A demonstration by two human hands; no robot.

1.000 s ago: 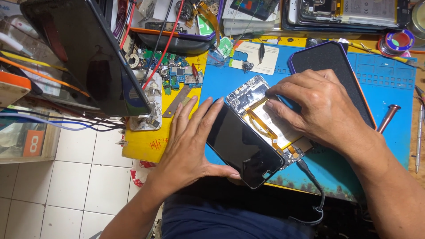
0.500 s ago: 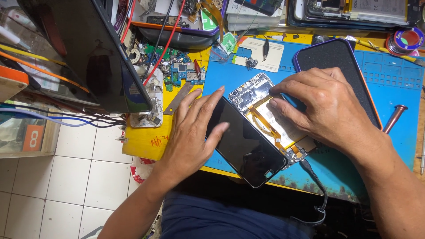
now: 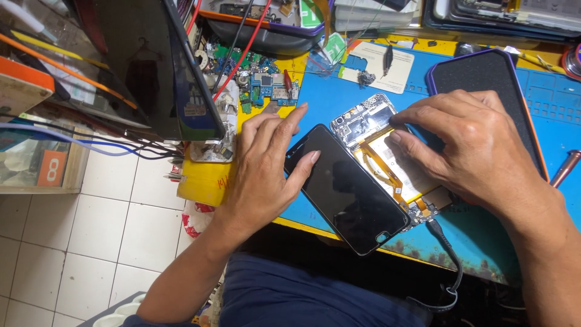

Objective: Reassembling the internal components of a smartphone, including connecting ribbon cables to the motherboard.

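Left hand (image 3: 263, 169) lies flat, fingers spread on the detached screen (image 3: 348, 189); right hand (image 3: 478, 145), at its 3 o'clock, presses fingertips on the opened phone body (image 3: 387, 154), where a slip may tear the orange flex cable (image 3: 381, 169).

Glossy black glass screen (image 3: 348, 191) on a matt blue rubber mat (image 3: 544, 97).

Floor: I see pale square floor tiles (image 3: 91, 224) with dark grout at lower left.
Bench: a yellow workbench (image 3: 206, 181) topped by a blue work mat (image 3: 544, 97).
Left side: a wooden shelf (image 3: 36, 169).
Light: bright, even.
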